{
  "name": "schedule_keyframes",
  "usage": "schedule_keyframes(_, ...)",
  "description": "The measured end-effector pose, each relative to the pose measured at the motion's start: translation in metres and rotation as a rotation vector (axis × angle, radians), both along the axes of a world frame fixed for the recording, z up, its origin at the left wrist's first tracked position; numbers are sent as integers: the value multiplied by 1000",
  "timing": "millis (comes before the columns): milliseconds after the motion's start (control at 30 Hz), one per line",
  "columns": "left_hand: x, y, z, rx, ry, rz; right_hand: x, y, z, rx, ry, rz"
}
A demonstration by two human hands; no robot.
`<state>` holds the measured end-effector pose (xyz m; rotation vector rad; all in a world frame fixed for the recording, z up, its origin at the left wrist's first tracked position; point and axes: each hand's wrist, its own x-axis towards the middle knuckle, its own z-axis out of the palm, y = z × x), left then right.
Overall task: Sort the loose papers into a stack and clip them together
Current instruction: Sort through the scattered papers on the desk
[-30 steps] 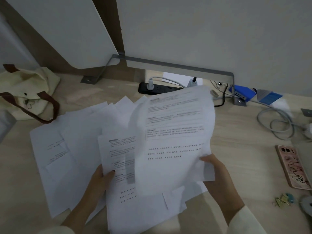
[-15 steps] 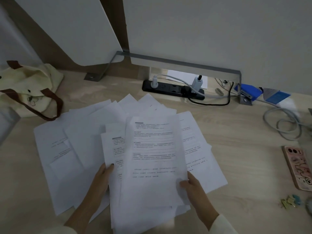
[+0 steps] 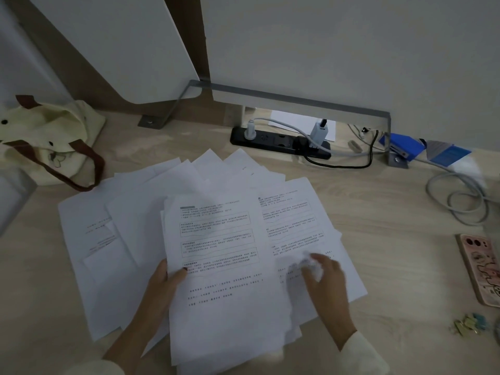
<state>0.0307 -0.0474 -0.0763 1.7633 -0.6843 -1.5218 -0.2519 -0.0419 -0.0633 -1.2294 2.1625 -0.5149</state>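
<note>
White printed paper sheets [image 3: 130, 226] lie fanned across the pale wood-grain desk [image 3: 378, 212], most of them spread toward the left and back, while a growing pile of printed pages [image 3: 224, 280] sits in front of the person, its edges plainly uneven. The left hand [image 3: 162, 285] grips the left edge of that pile, thumb on top of the uppermost page and fingers hidden beneath. The right hand [image 3: 324, 277] rests on a printed sheet to the right [image 3: 292, 220], which overlaps the pile; the fingertips are blurred, so I cannot tell whether they pinch the sheet or only press on it. A small cluster of coloured binder clips [image 3: 469, 323] waits near the right edge of the desk, well apart from the papers and just below a pink-cased phone [image 3: 480, 269]. The likeliest trouble, as I judge it, is that a drag on the right sheet pulls its neighbours along (thin paper clings and slides in layers), skewing the pile or pushing pages off the near edge. A weak hold on the left could let the pile fan open. The far sheets lie near a black power strip [image 3: 278, 140] and its cables, where a corner could snag. Clipping before the edges are squared would lock in a ragged stack.
</note>
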Motion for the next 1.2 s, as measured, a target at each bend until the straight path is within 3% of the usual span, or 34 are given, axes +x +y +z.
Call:
schedule_keyframes(133,6,1,0,-2,-23,-10,-40,-11,-7,126,190,-122)
schedule_keyframes(433,1,4,0,18,-24,-28,-67,-24,-11,335,227,-55)
schedule_keyframes(500,0,4,0,19,-29,-34,-70,-25,-3,252,110,-93)
schedule_keyframes(633,-1,4,3,7,-28,-38,-81,-27,29,-173,-98,-277)
schedule_keyframes(733,-4,5,9,1,-25,-41,-88,-26,56,-382,-432,-361)
schedule_keyframes(833,-5,7,14,-6,-14,-47,-92,-22,68,-356,-785,-294)
schedule_keyframes(900,-6,8,15,-8,13,-47,-84,-16,62,-241,-857,-230)
schedule_keyframes(1033,-12,8,22,10,56,-12,-42,2,33,-65,-792,-184)
schedule_keyframes(1200,-26,2,33,81,188,139,5,17,2,68,-516,22)
